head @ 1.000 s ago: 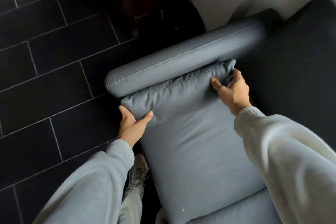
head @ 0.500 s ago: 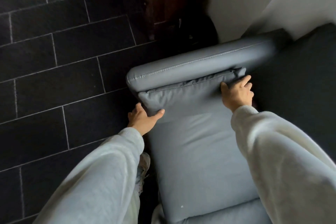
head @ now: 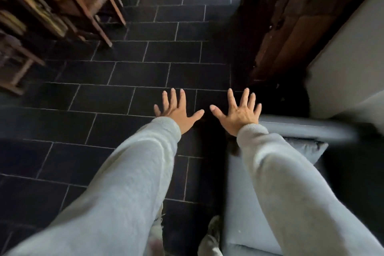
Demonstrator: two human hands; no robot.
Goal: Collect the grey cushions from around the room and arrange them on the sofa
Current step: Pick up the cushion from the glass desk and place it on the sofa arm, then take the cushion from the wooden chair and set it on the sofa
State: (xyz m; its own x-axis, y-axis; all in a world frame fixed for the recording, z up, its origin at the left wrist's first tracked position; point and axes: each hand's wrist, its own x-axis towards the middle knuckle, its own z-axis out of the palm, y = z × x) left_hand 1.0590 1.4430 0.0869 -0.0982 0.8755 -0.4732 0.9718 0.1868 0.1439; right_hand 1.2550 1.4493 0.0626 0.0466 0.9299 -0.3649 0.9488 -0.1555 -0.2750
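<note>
A grey cushion (head: 245,210) lies flat on the sofa seat at the lower right, its far end bunched against the grey sofa armrest (head: 307,129). My left hand (head: 178,110) hovers over the dark tiled floor with fingers spread and nothing in it. My right hand (head: 239,113) is beside it, fingers also spread and empty, just past the front end of the armrest. Both hands are clear of the cushion. My right sleeve hides part of the cushion.
Dark floor tiles (head: 128,97) stretch ahead. Wooden chairs and a table (head: 62,6) stand at the upper left. A brown wooden door (head: 291,27) and a light wall (head: 349,60) are at the upper right. My shoes (head: 212,233) stand beside the sofa.
Both hands have let go of the cushion's far end and lifted off it, fingers now spread. The view has swung up and left toward the floor and chairs.
</note>
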